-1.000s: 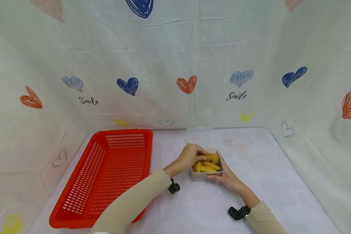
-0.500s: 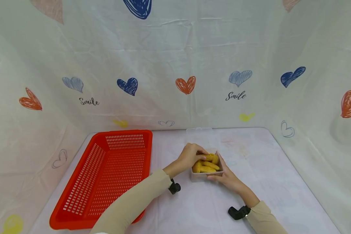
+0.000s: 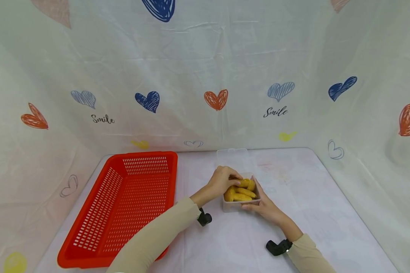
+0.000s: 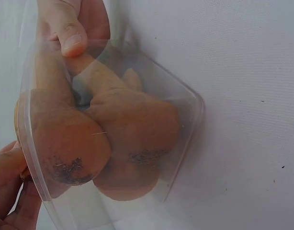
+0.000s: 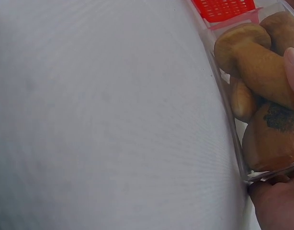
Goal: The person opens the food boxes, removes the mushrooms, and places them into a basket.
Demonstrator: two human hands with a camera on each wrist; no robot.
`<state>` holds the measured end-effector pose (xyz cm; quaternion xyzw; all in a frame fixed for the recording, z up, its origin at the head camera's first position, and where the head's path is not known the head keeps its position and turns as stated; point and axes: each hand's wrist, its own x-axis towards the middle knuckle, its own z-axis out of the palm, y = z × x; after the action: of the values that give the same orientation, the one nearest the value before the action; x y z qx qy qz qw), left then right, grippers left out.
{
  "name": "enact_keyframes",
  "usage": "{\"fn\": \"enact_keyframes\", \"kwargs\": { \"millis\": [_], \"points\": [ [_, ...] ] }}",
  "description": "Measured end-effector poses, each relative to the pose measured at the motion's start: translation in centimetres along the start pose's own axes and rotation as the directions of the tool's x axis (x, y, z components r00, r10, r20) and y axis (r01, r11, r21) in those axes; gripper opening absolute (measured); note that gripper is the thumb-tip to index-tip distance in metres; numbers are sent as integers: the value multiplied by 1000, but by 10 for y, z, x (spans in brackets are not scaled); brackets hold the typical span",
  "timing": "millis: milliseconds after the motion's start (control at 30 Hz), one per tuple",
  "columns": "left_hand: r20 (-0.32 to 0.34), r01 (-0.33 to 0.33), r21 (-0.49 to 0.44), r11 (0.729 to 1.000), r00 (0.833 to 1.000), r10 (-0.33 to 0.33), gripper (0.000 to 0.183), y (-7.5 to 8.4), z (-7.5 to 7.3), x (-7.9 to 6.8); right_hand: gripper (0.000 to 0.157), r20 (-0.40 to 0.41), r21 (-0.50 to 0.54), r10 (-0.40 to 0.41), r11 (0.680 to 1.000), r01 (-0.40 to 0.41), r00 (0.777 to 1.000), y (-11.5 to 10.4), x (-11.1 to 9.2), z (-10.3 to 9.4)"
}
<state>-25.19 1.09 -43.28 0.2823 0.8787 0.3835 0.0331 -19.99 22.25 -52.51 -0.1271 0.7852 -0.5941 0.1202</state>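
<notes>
In the head view, a small clear plastic box [image 3: 242,206] stands right of centre on the table, filled with several yellow-brown mushrooms [image 3: 244,192]. From the left, my left hand [image 3: 222,181] reaches over the rim and pinches one mushroom [image 5: 262,67] at the top of the pile; its thumb on the stem shows in the right wrist view. My right hand [image 3: 268,206] grips the box at its right side, thumb against the near wall. Through that wall, the left wrist view shows thick rounded mushroom ends [image 4: 75,148] with dark specks. Left fingertips are partly hidden in the box.
A large red perforated basket [image 3: 173,182] stands on the left of the table [image 3: 314,197]. The box's clear lid [image 3: 232,154] lies folded back behind it. A white curtain [image 3: 188,68] printed with hearts hangs around the back and sides.
Both hands and the box stay nearly still. The head view has shifted very slightly.
</notes>
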Motion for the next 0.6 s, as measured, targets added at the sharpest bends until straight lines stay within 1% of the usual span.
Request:
{"fn": "enact_keyframes", "kwargs": {
  "millis": [67,300,500,600],
  "points": [
    [4,4,-8,1000,1000,-4,14,0,0,0,112,1,-12,0,1000,0,1000,-1,0,0],
    [13,6,-32,999,1000,-6,14,0,-3,0,108,50,27,-6,1000,5,999,-1,-1,0],
    [29,12,-47,999,1000,-11,14,-2,-4,0,109,38,5,11,1000,-11,999,-2,0,-1],
    [32,18,-60,998,999,-16,14,-3,-4,0,109,36,-12,4,1000,-4,999,-1,1,-1]
  ]
}}
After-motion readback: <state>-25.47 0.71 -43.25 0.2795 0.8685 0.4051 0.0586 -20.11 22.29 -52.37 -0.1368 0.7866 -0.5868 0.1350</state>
